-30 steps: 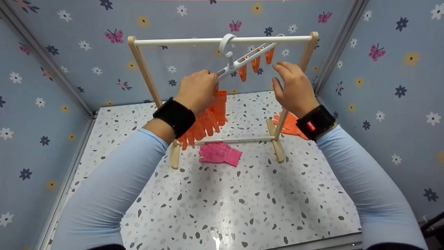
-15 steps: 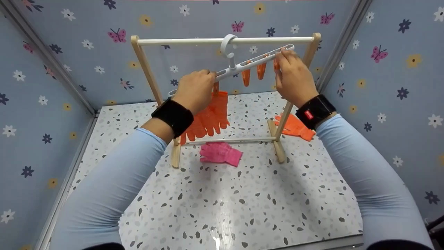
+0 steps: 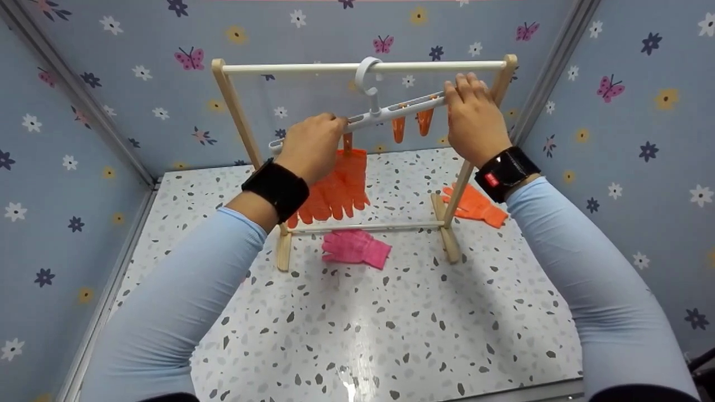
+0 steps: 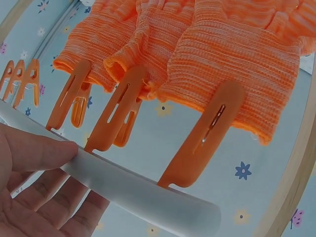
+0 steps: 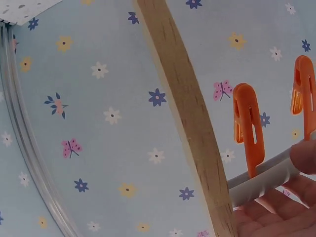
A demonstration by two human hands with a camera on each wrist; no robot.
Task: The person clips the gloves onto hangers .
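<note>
A white clip hanger (image 3: 385, 113) hangs by its hook from the top rail of a rack, its right end tilted higher than the left. My left hand (image 3: 314, 146) grips the left half of its bar, thumb on one side and fingers on the other. With my right hand (image 3: 475, 118) I hold the bar's right end. Orange gloves (image 4: 222, 64) dangle by their cuffs from three orange clips (image 4: 114, 113) beside the left hand, partly hidden by it in the head view. On the right half, orange clips (image 3: 398, 129) hang with nothing in them.
The rack has wooden side posts (image 3: 237, 114) and a white top rail (image 3: 290, 68). A pink glove (image 3: 356, 249) lies on the speckled table (image 3: 391, 312) in front of it. Another orange glove (image 3: 479, 206) lies by the right post. Flower-patterned walls (image 3: 631, 162) enclose the space.
My right hand has moved from beside the hanger onto its right end and gripped it. That end has swung forward and lower, making the bar more level. The left hand keeps its hold.
</note>
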